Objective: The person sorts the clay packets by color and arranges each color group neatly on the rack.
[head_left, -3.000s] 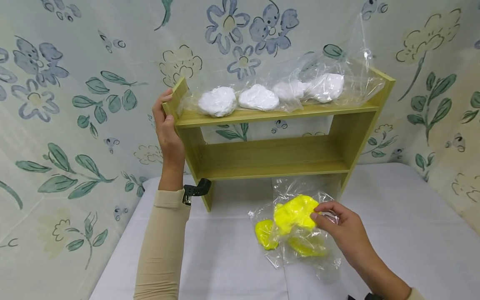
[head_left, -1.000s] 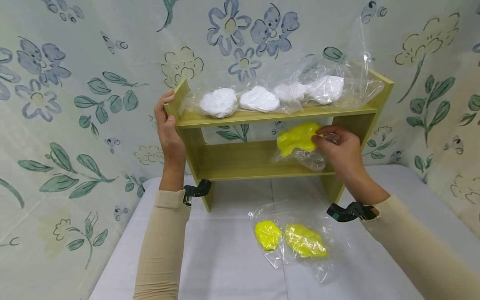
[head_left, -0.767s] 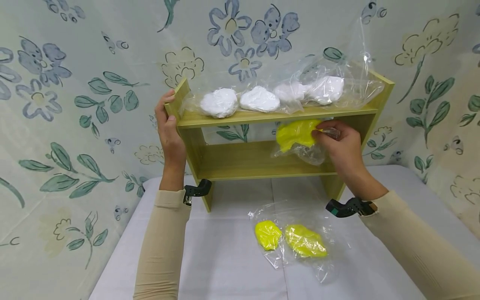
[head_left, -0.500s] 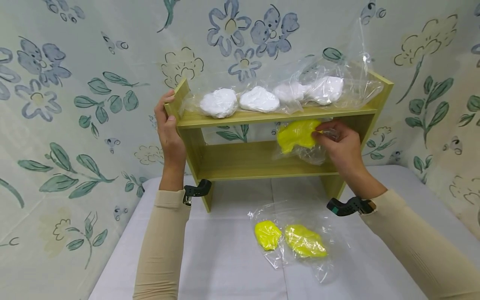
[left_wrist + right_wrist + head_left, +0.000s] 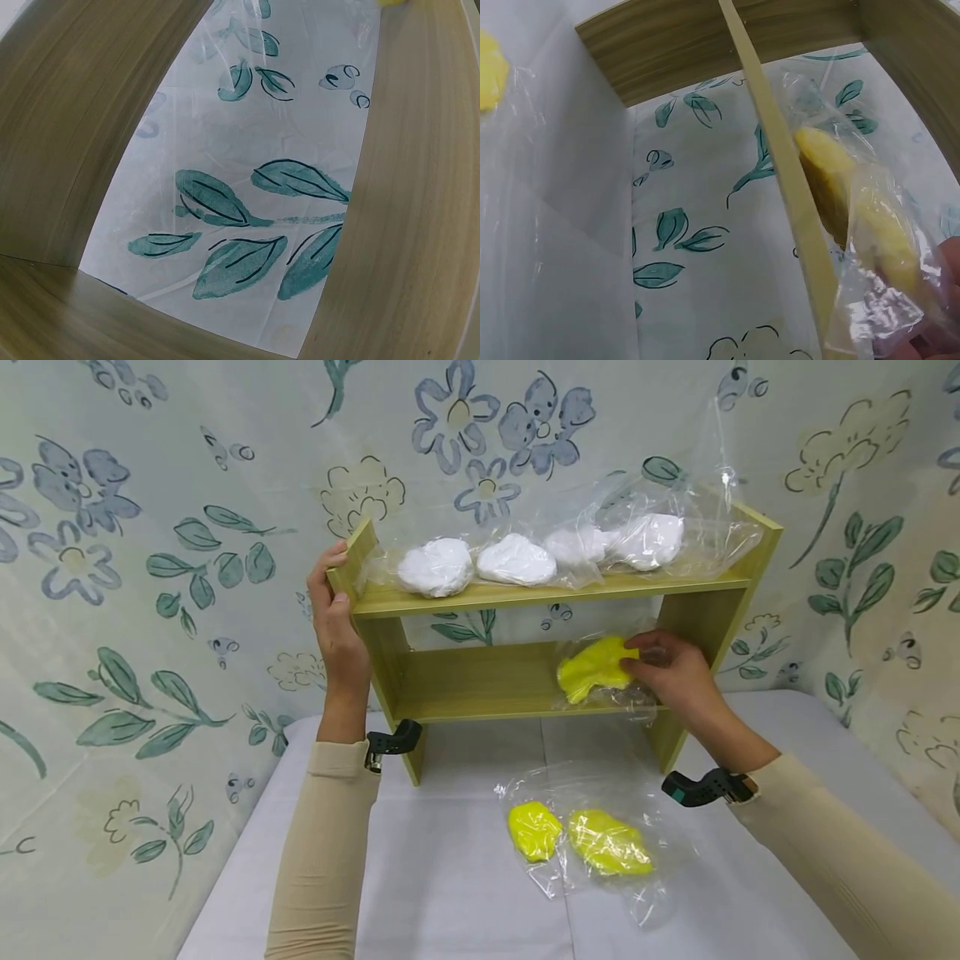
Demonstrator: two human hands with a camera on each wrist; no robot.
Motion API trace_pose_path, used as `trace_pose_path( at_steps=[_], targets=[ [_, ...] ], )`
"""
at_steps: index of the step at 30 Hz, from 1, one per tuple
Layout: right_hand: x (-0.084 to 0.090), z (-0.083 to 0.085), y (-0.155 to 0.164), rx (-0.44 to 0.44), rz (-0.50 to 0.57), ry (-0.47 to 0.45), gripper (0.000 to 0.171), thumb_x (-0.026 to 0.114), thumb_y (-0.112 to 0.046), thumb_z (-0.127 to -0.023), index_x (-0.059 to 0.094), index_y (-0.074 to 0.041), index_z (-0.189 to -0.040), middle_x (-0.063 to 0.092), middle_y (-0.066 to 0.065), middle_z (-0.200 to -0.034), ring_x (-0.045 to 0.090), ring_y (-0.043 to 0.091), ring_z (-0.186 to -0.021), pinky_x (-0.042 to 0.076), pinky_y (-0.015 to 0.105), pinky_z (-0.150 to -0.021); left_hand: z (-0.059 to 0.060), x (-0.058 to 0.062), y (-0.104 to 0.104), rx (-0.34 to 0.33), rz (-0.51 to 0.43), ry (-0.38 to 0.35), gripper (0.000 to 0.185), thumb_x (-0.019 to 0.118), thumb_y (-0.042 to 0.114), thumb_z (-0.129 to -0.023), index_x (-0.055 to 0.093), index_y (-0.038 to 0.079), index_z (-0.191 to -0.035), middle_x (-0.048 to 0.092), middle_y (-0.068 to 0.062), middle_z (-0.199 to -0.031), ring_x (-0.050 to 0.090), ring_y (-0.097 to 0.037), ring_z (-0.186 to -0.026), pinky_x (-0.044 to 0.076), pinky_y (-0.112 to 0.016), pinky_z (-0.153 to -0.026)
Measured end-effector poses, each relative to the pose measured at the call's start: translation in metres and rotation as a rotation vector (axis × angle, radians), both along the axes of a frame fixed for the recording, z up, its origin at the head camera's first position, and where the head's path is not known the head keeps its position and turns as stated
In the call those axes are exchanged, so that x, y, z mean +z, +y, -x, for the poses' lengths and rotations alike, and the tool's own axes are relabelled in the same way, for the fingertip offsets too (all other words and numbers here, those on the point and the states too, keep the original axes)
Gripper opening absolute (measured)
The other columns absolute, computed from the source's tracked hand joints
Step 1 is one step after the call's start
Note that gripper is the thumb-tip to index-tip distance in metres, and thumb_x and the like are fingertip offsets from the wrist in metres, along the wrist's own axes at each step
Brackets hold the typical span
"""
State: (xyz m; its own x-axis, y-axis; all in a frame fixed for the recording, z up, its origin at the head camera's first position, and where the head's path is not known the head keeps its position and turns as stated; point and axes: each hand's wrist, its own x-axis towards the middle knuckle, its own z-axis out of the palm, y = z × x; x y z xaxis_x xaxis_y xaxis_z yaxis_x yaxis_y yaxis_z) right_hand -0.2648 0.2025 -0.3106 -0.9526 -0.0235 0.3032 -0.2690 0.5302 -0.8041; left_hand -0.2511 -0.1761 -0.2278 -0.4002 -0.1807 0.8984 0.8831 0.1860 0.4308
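Note:
A small two-tier wooden shelf (image 5: 525, 681) stands on a white table against floral wallpaper. My left hand (image 5: 335, 627) grips the shelf's upper left corner post. My right hand (image 5: 670, 670) pinches a clear bag of yellow dough (image 5: 595, 667) that rests on the right end of the lower tier. The right wrist view shows the same yellow dough bag (image 5: 859, 217) lying just behind the shelf board's front edge (image 5: 780, 172). Only the shelf's wooden boards (image 5: 420, 195) and wallpaper appear in the left wrist view.
Several bags of white dough (image 5: 517, 558) line the top tier under loose clear plastic. Two more yellow dough bags (image 5: 581, 839) lie on the table (image 5: 420, 893) in front of the shelf. The left part of the lower tier is bare.
My right hand lifted one yellow dough bag off the table up to the shelf, then lowered it onto the lower tier. The left hand stayed on the corner.

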Motion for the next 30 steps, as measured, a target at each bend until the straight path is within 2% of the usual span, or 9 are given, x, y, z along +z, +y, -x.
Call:
trace_pose_path(
  at_steps=[4,7,10,12,13,14,23,30],
  targets=[
    [-0.006,0.002,0.002,0.025,-0.052,0.042,0.036,0.064,-0.025,-0.091,0.06,-0.005,-0.121,0.056,0.016,-0.124,0.058,0.031,-0.101,0.047,0.018,-0.071,-0.001,0.0,0.0,0.004,-0.002,-0.003,0.043,0.025,0.008,-0.087,0.04,-0.009,-0.124,0.036,-0.027,-0.142,0.034,-0.023,-0.136,0.023,-0.036,-0.114],
    [-0.01,0.005,0.002,0.033,-0.086,0.071,0.034,0.064,-0.022,-0.091,0.062,-0.004,-0.12,0.058,0.017,-0.123,0.06,0.033,-0.102,0.049,0.02,-0.075,-0.001,0.0,0.0,0.0,-0.001,0.002,0.043,0.025,0.007,-0.087,0.039,-0.009,-0.124,0.036,-0.027,-0.142,0.034,-0.024,-0.136,0.023,-0.036,-0.114],
    [-0.011,0.007,0.001,0.024,-0.114,0.083,0.032,0.065,-0.019,-0.09,0.064,-0.004,-0.118,0.059,0.018,-0.126,0.058,0.035,-0.113,0.05,0.035,-0.089,-0.002,0.0,0.0,0.004,0.0,-0.002,0.043,0.025,0.007,-0.087,0.039,-0.009,-0.125,0.036,-0.026,-0.143,0.034,-0.024,-0.136,0.023,-0.036,-0.114],
    [-0.011,0.009,-0.001,0.02,-0.133,0.089,0.031,0.065,-0.019,-0.09,0.065,-0.003,-0.117,0.059,0.019,-0.126,0.057,0.038,-0.115,0.048,0.046,-0.093,-0.002,0.0,0.0,0.014,0.003,-0.008,0.044,0.025,0.008,-0.087,0.039,-0.009,-0.125,0.036,-0.026,-0.143,0.034,-0.023,-0.136,0.023,-0.036,-0.114],
    [-0.011,0.009,-0.001,0.016,-0.145,0.092,0.031,0.065,-0.019,-0.09,0.065,-0.003,-0.117,0.06,0.02,-0.126,0.057,0.038,-0.115,0.048,0.046,-0.093,-0.002,0.0,0.0,0.02,0.004,-0.013,0.044,0.025,0.008,-0.087,0.039,-0.009,-0.125,0.036,-0.026,-0.143,0.034,-0.022,-0.136,0.023,-0.035,-0.114],
    [-0.011,0.01,-0.002,0.014,-0.154,0.093,0.03,0.065,-0.018,-0.09,0.065,-0.003,-0.116,0.06,0.02,-0.126,0.057,0.038,-0.116,0.045,0.052,-0.095,-0.002,0.0,0.0,0.026,0.005,-0.019,0.044,0.025,0.009,-0.087,0.039,-0.008,-0.125,0.036,-0.026,-0.143,0.034,-0.022,-0.136,0.023,-0.035,-0.114],
    [-0.012,0.015,-0.002,0.015,-0.195,0.068,0.029,0.063,-0.018,-0.092,0.067,-0.006,-0.118,0.062,0.017,-0.125,0.059,0.033,-0.111,0.047,0.047,-0.088,-0.002,0.001,0.0,0.033,0.002,-0.003,0.044,0.026,0.009,-0.087,0.04,-0.008,-0.125,0.038,-0.023,-0.142,0.034,-0.023,-0.136,0.022,-0.035,-0.114],
    [-0.012,0.011,0.002,0.026,-0.199,0.094,0.033,0.061,-0.024,-0.092,0.066,-0.005,-0.118,0.062,0.018,-0.124,0.06,0.035,-0.11,0.047,0.05,-0.088,-0.002,0.0,0.0,0.012,0.002,-0.001,0.043,0.027,0.008,-0.087,0.04,-0.008,-0.124,0.037,-0.026,-0.142,0.034,-0.023,-0.136,0.022,-0.036,-0.114]
  ],
)
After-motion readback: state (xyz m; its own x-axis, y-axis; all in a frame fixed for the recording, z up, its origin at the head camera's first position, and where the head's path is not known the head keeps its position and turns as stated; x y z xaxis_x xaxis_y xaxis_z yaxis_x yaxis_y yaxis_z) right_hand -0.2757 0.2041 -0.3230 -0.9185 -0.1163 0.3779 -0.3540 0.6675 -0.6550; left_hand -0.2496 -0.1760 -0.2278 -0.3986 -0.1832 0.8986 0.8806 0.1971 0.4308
